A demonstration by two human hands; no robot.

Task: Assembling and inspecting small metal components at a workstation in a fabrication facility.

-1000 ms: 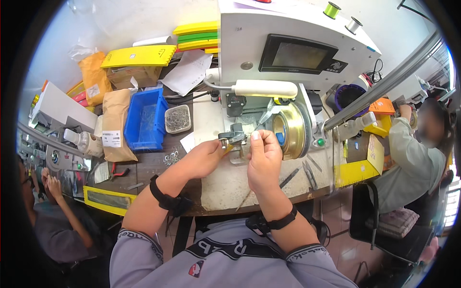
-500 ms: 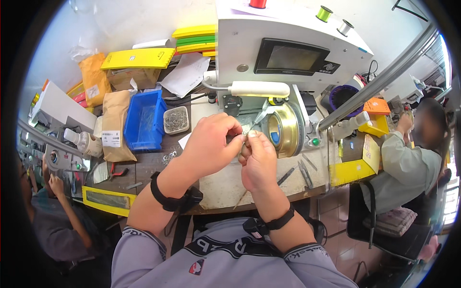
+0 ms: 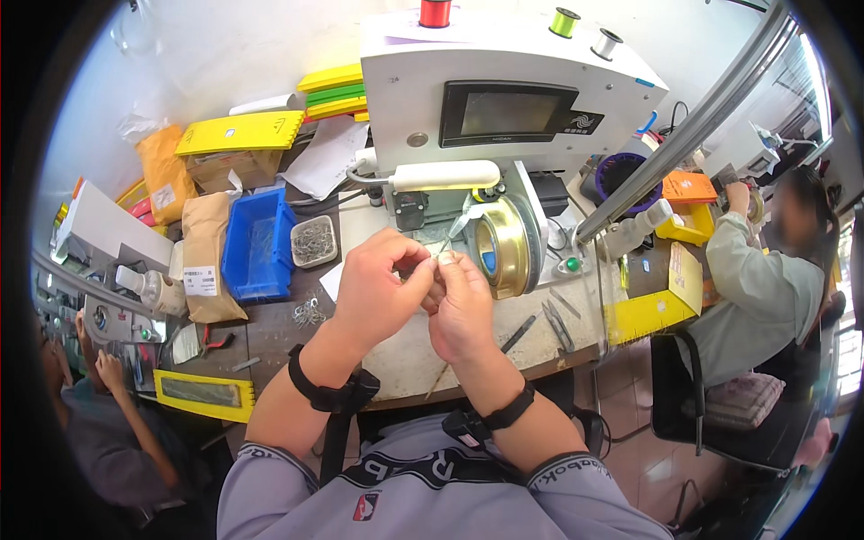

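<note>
My left hand [image 3: 382,283] and my right hand [image 3: 461,306] meet above the worktop, fingertips pinched together. Whatever sits between the fingers is too small to make out. Just beyond the fingertips is a thin metal tip [image 3: 457,225] that belongs to the white machine [image 3: 396,108]. A gold-coloured wheel [image 3: 511,247] on that machine stands right of my hands. Left of them, a clear square tub [image 3: 313,243] holds many small wire pieces, and a loose pile of small metal rings [image 3: 310,313] lies in front of it.
Left stand a blue bin [image 3: 256,252], a brown paper bag [image 3: 205,243] and a white bottle [image 3: 148,286]. Tweezers [image 3: 558,326] and a dark pen-like tool [image 3: 518,335] lie on the right of the worktop. A metal post [image 3: 684,135] slants nearby. Co-workers sit on both sides.
The whole view has shifted, so the bench appears further left. My hands stay pinched together in about the same place by the wheel. The right-hand co-worker's arm has risen slightly.
</note>
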